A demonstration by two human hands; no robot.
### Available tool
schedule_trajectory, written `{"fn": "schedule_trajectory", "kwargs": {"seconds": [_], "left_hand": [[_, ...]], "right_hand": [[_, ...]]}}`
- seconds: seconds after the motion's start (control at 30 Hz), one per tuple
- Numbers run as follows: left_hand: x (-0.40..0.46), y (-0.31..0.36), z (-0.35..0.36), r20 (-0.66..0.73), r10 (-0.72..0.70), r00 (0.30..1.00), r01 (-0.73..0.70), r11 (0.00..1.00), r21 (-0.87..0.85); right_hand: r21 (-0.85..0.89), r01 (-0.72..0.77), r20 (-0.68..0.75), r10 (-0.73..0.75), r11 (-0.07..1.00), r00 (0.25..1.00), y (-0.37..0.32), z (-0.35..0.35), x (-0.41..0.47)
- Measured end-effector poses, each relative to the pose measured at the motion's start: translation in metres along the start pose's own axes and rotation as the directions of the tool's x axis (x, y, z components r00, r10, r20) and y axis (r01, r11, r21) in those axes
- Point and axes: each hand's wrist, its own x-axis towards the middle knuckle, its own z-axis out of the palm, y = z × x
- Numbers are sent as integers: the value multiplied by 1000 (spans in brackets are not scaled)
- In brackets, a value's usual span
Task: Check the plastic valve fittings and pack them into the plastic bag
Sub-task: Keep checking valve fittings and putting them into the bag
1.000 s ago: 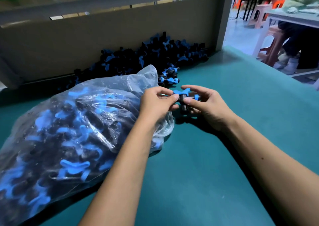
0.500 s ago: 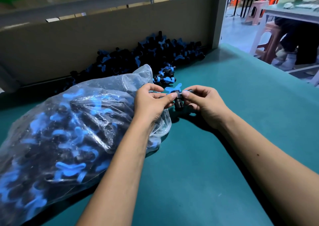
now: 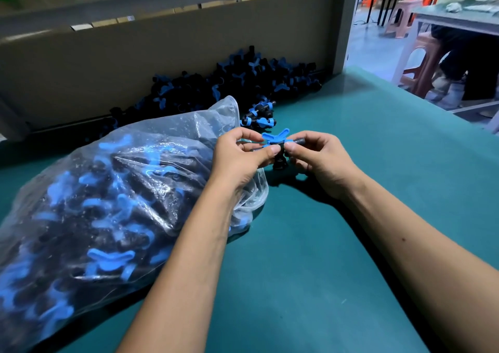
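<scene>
A black valve fitting (image 3: 278,143) with a blue butterfly handle is held above the green table, between both hands. My left hand (image 3: 240,155) pinches its left end with thumb and fingers. Its right end is pinched by my right hand (image 3: 321,161). A clear plastic bag (image 3: 113,212) full of black and blue fittings lies on the table at the left, its mouth under my left wrist. A loose pile of fittings (image 3: 243,82) lies at the back against the cardboard wall.
A few stray fittings (image 3: 259,118) lie just beyond my hands. A cardboard wall (image 3: 135,53) closes the back of the green table (image 3: 337,244). At the far right a seated person, another table and pink stools (image 3: 421,61) are in view.
Both hands have kept the fitting pinched between them and turned it a little; its blue handle now stands up more plainly. The bag has not moved.
</scene>
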Motion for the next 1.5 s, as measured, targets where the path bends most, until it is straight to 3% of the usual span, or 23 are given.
{"fn": "schedule_trajectory", "kwargs": {"seconds": [0.1,0.2,0.27,0.33,0.43,0.53,0.6,0.67,0.73,0.8,0.87,0.93,1.03,1.2,1.3,1.4,1.5], "left_hand": [[0,3,-1,-78,11,997,-13,1000,-22],[-2,5,1,-91,15,996,-19,999,-36],[-3,6,3,-136,15,991,-26,997,-80],[-4,8,3,-182,11,983,-34,992,-125],[-6,8,6,-145,18,989,-34,994,-106],[-9,6,12,-108,34,994,-38,999,-38],[-9,9,14,-109,45,993,-48,999,-22],[-11,14,15,-134,121,984,-112,991,73],[-13,18,14,-161,335,928,-242,873,423],[-19,21,14,-115,576,809,-270,539,797],[-26,25,16,-102,697,709,-182,322,929],[-28,26,19,-110,691,714,-94,251,963],[-27,27,18,-133,548,826,29,194,981],[-25,20,18,-102,370,923,56,132,990],[-24,17,17,-68,312,948,32,117,993],[-24,15,15,-49,187,981,29,113,993],[-23,14,14,-26,102,994,14,116,993]], "right_hand": [[174,1,-175,30,985,984,1,-4,4],[157,49,-249,-9,986,968,2,-4,5],[11,80,-271,-74,997,960,4,0,5],[-199,136,-190,-174,971,966,5,6,1],[-477,277,3,-314,834,950,5,14,-5],[-589,337,19,-404,735,915,7,16,-6],[-436,255,-70,-316,863,946,5,16,-5],[-94,106,-171,-121,990,978,-1,13,-4],[233,-45,-172,87,971,981,-9,6,-4],[474,-141,-91,208,869,974,-14,-1,-4],[572,-195,-18,250,797,968,-16,-2,-5],[572,-220,-10,275,790,961,-16,1,-5],[570,-204,-53,283,796,958,-16,2,-4],[381,-46,-147,110,923,983,-10,4,-6],[69,48,-216,-32,996,976,-5,9,-8],[-229,92,-263,-153,969,953,-2,17,-10],[-378,131,-247,-237,917,940,-2,20,-11]]}}
